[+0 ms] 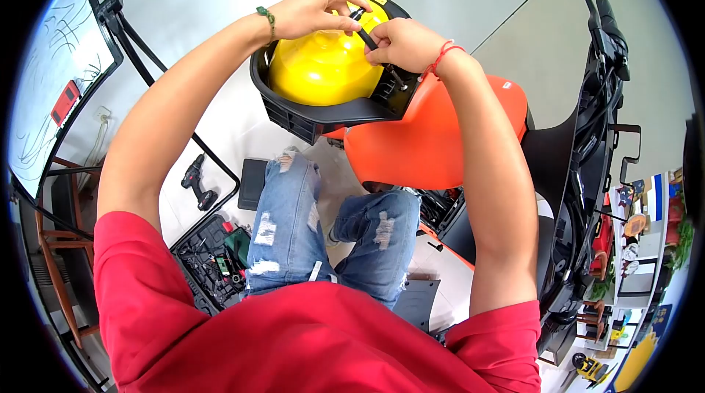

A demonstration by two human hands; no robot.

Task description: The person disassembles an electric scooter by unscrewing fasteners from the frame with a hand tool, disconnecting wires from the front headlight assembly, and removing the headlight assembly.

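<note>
A smooth, rounded yellow thing, like a helmet shell, sits in a black plastic tray-like holder in front of me. Above it, both hands meet at a short black rod-like tool whose exact kind I cannot make out. My left hand pinches its upper end, where a dark, shiny tip shows. The lower part is between the thumb and fingers of my right hand. Just below the right hand, a small metal bolt or rod stands at the holder's inner right side.
An orange seat adjoins the holder, with black scooter-like handlebars at right. On the floor at left lie a cordless drill, a black case and an open toolbox. A whiteboard stands left; shelves stand right.
</note>
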